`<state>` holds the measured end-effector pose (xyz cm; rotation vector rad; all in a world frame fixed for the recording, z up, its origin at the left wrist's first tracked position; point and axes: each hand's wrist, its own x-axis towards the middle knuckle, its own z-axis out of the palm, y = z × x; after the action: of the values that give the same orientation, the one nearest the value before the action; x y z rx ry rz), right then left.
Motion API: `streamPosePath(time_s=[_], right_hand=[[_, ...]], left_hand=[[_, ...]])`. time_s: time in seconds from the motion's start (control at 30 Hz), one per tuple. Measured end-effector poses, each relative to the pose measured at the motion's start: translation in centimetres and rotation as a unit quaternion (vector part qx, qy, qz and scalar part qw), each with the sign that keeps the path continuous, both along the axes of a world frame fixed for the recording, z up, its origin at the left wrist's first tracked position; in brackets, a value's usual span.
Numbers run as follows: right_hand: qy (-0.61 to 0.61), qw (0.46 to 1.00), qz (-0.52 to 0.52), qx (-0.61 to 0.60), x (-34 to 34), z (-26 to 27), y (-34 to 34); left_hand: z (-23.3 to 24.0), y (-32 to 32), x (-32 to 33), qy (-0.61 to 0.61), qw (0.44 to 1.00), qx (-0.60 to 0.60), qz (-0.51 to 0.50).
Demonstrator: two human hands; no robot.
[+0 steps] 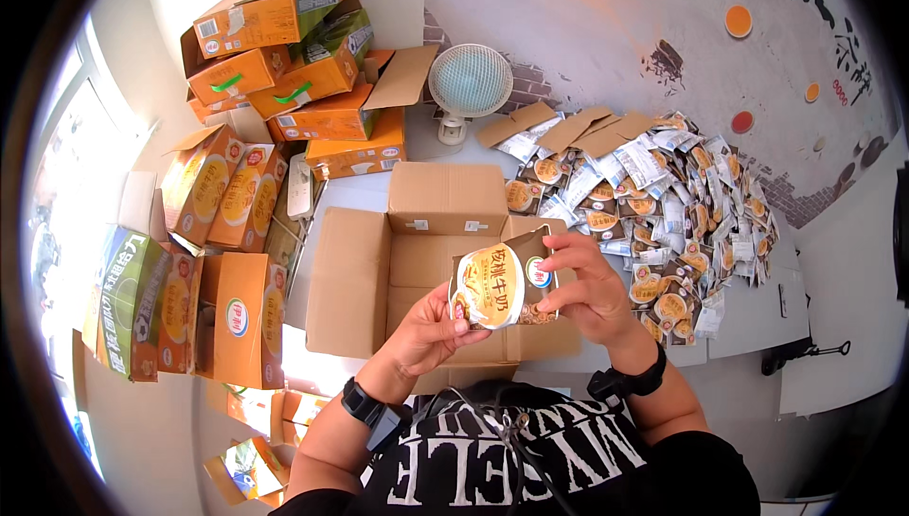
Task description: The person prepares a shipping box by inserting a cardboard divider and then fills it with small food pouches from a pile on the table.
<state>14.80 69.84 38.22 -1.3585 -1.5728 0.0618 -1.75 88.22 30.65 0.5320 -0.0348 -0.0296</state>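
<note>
Both of my hands hold one flat brown-and-yellow printed packet [491, 282] above an open cardboard box [348, 282]. My left hand [434, 331] pinches the packet's lower left edge, thumb in front. At its right edge, the fingers of my right hand [588, 285] lie on the front; the thumb is hidden. The box's flaps are folded outward, and the part of its inside that shows is bare cardboard. Behind and to the right spreads a large heap of similar packets [671, 306], some with their white backs up.
Orange cartons [248, 22] are stacked at the back left, with more cartons [241, 321] on the left side. A small fan [470, 81] stands by the wall. Cardboard pieces [575, 129] lie on the heap, and a white power strip [300, 186] rests left of the box.
</note>
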Motion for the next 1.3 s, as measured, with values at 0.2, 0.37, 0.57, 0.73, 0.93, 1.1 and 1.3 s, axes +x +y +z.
streamPosePath(time_s=[0.2,0.37,0.57,0.73,0.93,1.1,1.3], right_hand=[[0.225,0.970,0.006,0.087,-1.0,-1.4,2.3],[0.610,0.782,0.128,-0.017,-0.3,-3.4,3.8],[0.613,0.790,0.005,0.000,-0.4,-3.2,6.7],[0.608,0.794,0.000,0.018,-0.2,-2.7,7.4],[0.602,0.798,-0.012,0.022,0.2,-2.1,7.7],[0.598,0.801,0.011,0.010,1.5,-2.3,7.2],[0.616,0.787,0.011,0.022,1.5,-1.8,6.9]], left_hand=[[1.2,0.9,-0.2,-0.014,0.995,0.060,0.080],[2.2,0.9,1.6,-0.025,0.981,0.087,0.172],[1.3,1.3,2.5,-0.025,0.940,0.259,0.220],[0.1,2.1,2.5,0.069,0.903,0.385,0.178],[0.2,1.6,2.7,0.067,0.885,0.432,0.157],[0.3,1.6,2.4,0.026,0.895,0.423,0.141],[-0.4,1.7,2.7,-0.014,0.904,0.410,0.120]])
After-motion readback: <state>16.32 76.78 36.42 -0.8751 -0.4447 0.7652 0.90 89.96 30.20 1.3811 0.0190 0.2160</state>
